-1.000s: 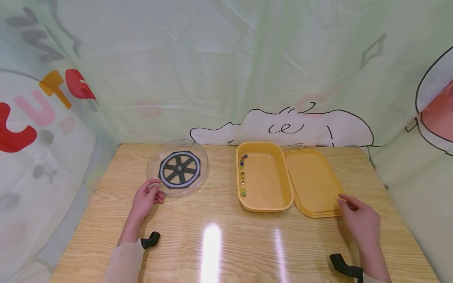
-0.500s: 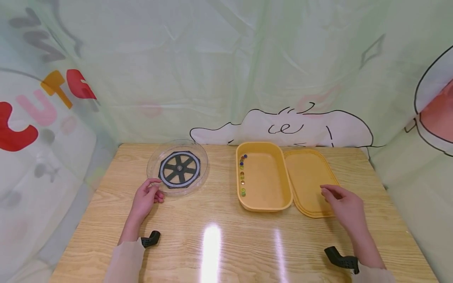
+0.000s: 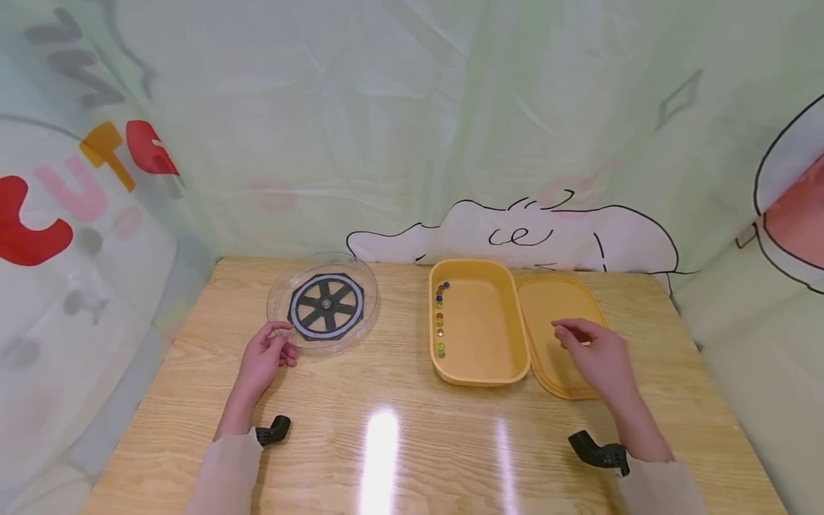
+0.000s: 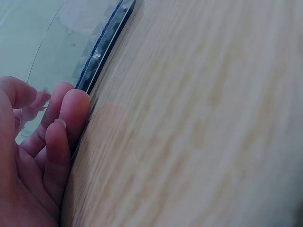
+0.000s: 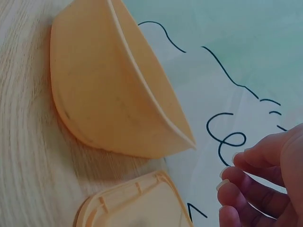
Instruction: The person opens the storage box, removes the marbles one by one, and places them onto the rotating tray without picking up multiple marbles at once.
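Observation:
My left hand (image 3: 262, 357) is at the near-left rim of a round clear dish (image 3: 370, 315), its thumb and index finger seeming to pinch the wall. The other fingers (image 4: 75, 106) curl beside the base in the left wrist view. A black spoked wheel-like piece with a pale ring (image 3: 341, 330) lies in the dish. My right hand (image 3: 599, 357) hovers over a flat yellow lid (image 3: 547, 297), fingers loosely bent and nothing seen between them. Left of it stands a yellow tub (image 3: 489, 315), holding several small coloured marbles (image 3: 440, 316) along its left wall.
The wooden table (image 3: 322, 436) reaches back to a printed cloth curtain (image 3: 309, 143), with more cloth at both sides. Tub and lid lie side by side. A stretch of tabletop separates the dish from the tub.
My right hand has moved left and slightly away from me, from the lid's right edge to above its middle. The left hand, dish, tub and marbles stay in place.

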The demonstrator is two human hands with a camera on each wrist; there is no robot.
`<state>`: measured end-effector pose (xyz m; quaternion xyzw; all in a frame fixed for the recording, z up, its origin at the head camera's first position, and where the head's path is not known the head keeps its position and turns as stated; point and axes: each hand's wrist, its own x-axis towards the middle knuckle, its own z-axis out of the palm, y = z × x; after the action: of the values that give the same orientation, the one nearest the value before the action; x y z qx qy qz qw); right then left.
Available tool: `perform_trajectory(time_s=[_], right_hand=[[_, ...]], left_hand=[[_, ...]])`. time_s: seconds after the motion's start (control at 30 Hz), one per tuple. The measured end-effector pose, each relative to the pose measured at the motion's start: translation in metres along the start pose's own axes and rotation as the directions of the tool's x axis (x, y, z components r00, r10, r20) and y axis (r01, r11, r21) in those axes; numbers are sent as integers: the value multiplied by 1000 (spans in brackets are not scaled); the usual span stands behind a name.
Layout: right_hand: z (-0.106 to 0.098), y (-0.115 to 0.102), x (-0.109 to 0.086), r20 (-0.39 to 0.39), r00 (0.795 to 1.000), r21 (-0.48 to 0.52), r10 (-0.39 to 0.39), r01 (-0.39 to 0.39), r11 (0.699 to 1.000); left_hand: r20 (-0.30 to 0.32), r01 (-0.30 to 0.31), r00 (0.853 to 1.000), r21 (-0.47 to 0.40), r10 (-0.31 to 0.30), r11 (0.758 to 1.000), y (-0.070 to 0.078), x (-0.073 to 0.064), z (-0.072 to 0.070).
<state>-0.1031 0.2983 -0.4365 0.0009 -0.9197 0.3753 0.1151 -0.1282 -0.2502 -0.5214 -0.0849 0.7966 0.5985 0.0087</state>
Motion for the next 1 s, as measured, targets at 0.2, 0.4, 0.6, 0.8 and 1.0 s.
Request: perform_trajectory(time_s=[0.2, 0.4, 0.6, 0.8, 1.0], right_hand=[[3, -12, 9, 38, 999, 4, -28, 28, 1000], [9, -31, 31, 95, 994, 2, -61, 61, 998], [26, -49, 57, 168, 981, 58, -99, 90, 994], [50, -61, 80, 238, 967, 110, -93, 68, 992], [75, -65, 96, 300, 952, 155, -51, 4, 988]], left_hand=[[8, 7, 1000, 1, -7, 1000, 0, 0, 1], [6, 7, 1000, 16, -7, 1000, 0, 0, 0], [1, 13, 1000, 19, -13, 1000, 1, -1, -1], [2, 5, 1000, 12, -5, 1000, 2, -1, -1], [4, 10, 1000, 11, -10, 1000, 1, -1, -1]])
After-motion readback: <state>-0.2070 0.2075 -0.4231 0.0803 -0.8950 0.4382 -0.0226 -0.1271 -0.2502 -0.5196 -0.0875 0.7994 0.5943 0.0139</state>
